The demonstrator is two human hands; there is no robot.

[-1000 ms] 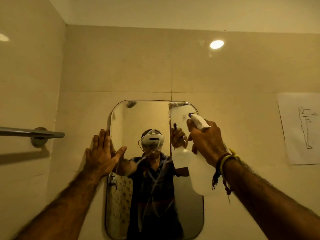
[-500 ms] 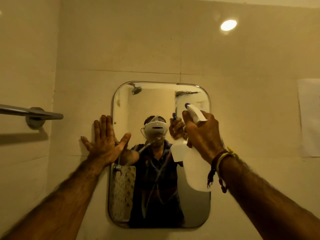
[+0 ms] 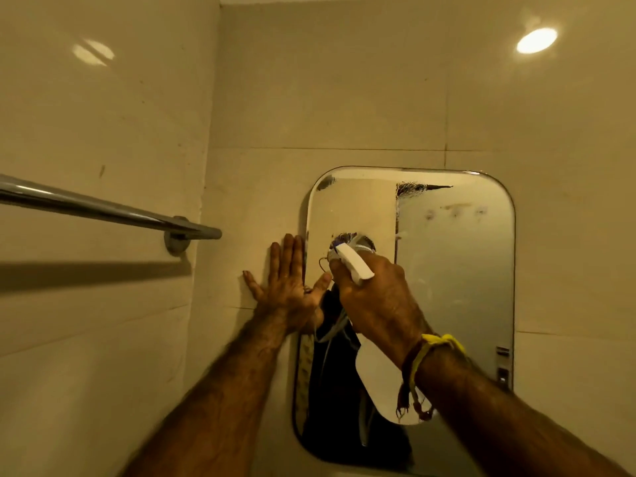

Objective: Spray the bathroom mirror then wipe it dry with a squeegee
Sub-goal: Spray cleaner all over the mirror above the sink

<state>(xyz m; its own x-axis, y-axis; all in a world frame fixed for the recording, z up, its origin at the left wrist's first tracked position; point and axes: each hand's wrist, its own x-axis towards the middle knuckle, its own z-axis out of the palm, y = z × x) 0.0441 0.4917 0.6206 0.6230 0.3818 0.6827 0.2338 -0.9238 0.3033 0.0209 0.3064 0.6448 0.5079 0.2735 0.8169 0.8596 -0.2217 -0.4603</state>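
A rounded rectangular mirror (image 3: 457,270) hangs on the tiled wall, with wet streaks near its top. My right hand (image 3: 378,297) grips the neck of a white spray bottle (image 3: 378,383), whose nozzle (image 3: 351,263) points at the mirror's left part. The bottle's body hangs below my wrist. My left hand (image 3: 289,284) lies flat with straight fingers against the wall at the mirror's left edge, the thumb over the glass. No squeegee is in view.
A chrome towel rail (image 3: 103,208) sticks out from the left wall at hand height, ending close to my left hand. A person's dark-clothed reflection (image 3: 344,407) fills the mirror's lower left. A ceiling light reflects in the tiles at upper right.
My view has swung left, so the mirror now sits to the right. My right hand has carried the spray bottle leftward across the mirror, close to my left hand, which stays flat on the wall.
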